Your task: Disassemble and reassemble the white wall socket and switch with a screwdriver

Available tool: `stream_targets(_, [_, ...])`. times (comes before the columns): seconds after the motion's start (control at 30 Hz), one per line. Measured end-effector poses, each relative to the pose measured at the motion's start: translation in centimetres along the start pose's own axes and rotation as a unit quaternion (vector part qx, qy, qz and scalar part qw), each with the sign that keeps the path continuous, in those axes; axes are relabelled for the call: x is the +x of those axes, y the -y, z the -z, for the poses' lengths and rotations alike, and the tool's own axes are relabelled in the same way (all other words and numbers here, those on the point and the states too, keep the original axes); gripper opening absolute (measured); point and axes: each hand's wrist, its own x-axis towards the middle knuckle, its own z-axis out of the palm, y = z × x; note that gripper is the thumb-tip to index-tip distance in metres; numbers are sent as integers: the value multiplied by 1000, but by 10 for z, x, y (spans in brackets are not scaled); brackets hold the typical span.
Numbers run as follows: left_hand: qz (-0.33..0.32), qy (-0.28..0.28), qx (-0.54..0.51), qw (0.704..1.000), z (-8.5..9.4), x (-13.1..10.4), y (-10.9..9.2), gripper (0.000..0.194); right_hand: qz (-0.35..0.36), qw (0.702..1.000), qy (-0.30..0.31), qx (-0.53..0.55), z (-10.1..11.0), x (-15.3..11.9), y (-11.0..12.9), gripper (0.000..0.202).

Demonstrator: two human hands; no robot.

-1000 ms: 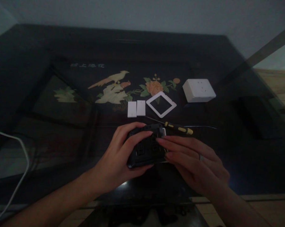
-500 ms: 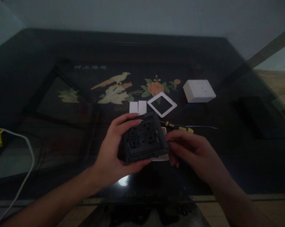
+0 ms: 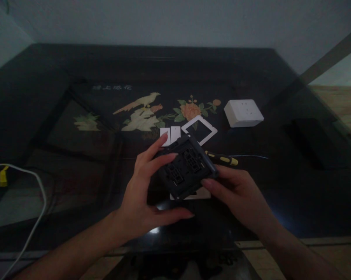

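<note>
A black square wall switch body (image 3: 189,165) with two slotted mechanisms on its face is tilted above the table. My right hand (image 3: 233,184) pinches its right corner, thumb on the face and fingers behind. My left hand (image 3: 146,182) is spread around its left side, fingertips over the upper left edge and thumb apart below it. Partly hidden underneath lies a white plate (image 3: 203,193). Two white rocker covers (image 3: 175,134) lie behind the switch body, beside a white square frame (image 3: 208,137). A black and yellow screwdriver (image 3: 222,158) lies just beyond my right hand.
A white socket box (image 3: 243,112) stands at the right back of the glossy black table (image 3: 105,62). A dark flat object (image 3: 319,144) lies farther right. At the left runs a white cable (image 3: 42,190) with a yellow tag (image 3: 3,177).
The switch body has turned and shifted slightly to the right. My right hand now grips its corner, while my left thumb has come away from its lower edge.
</note>
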Motion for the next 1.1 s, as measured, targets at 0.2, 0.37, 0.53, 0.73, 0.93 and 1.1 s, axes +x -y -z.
stream_targets(0.2, [195,46,-217,955,9,10,0,47,36,998,22,-43,17,-1,4,34])
stream_targets(0.37, [277,207,-244,906,12,16,-3,23,47,995,76,-55,13,0,9,38])
stream_targets(0.53, [355,232,-356,832,10,14,-1,20,59,997,26,-38,18,-1,5,37])
stream_targets(0.73, [334,114,-407,843,7,14,4,23,91,996,-3,-21,21,-5,-11,42])
stream_targets(0.93, [278,96,-334,896,4,11,5,39,43,999,-22,-20,5,-3,-5,16])
stream_targets(1.1, [136,96,-79,983,7,9,3,89,17,999,-3,29,15,-4,-4,16])
